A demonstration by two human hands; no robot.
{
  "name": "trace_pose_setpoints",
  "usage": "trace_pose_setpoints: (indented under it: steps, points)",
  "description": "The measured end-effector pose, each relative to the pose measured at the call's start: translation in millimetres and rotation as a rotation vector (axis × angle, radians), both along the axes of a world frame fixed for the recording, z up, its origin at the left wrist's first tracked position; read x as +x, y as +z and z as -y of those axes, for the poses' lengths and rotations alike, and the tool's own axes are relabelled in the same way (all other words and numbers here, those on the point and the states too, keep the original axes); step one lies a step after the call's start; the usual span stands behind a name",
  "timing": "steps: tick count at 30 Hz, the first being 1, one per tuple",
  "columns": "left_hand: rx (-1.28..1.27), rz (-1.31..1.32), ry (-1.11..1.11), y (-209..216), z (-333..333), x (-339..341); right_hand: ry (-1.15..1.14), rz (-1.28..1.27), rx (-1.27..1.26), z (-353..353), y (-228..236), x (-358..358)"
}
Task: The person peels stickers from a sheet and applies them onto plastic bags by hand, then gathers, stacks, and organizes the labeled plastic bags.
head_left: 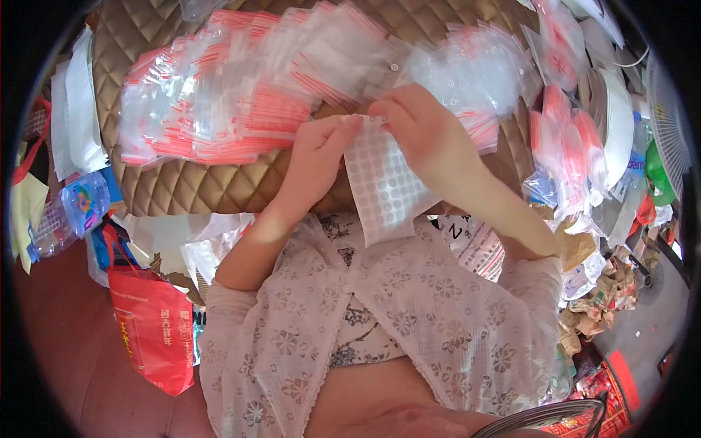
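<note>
A pale sheet of round stickers [391, 171] hangs between my two hands, its lower end down over my lap. My left hand [319, 157] is closed, thumb and fingers pinching the sheet's upper left corner. At the top edge, my right hand [427, 131] is pinched at the sheet's upper right part; whether a single sticker is between its fingertips is too small to tell. Just beyond my hands, overlapping clear zip bags with red strips [212, 95] are spread in a wide row. A second group of clear zip bags [471, 73] lies beyond my right hand, small round dots on some.
The bags lie on a brown quilted surface [182, 186]. Plastic bottles [84, 204] and a red bag [153, 328] are at the left. More red-and-clear bags [569, 146], a white fan [668, 109] and crumpled brown paper [602, 299] crowd the right side.
</note>
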State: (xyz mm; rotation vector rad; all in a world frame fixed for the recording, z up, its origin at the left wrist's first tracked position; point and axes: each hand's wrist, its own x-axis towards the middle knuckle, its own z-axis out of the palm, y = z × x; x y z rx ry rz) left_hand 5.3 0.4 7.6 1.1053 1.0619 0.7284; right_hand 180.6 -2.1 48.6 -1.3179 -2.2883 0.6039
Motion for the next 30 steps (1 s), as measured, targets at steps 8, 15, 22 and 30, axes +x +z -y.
trace_pose_setpoints:
  steps: [8, 15, 22, 30]
  points:
    - [1.065, -0.743, -0.093, -9, -23, -8, 0.068, -0.172, -0.266, -36, -2, 15]
    - [1.111, -0.848, -0.266, -38, -27, -3, 0.023, -0.081, -0.216, -118, -62, 9]
    - [1.148, -0.852, -0.208, -40, -28, -3, -0.147, 0.319, -0.120, -107, -34, 25]
    - [1.174, -0.767, -0.217, -39, -28, 0, -0.077, 0.238, -0.071, -110, -56, 3]
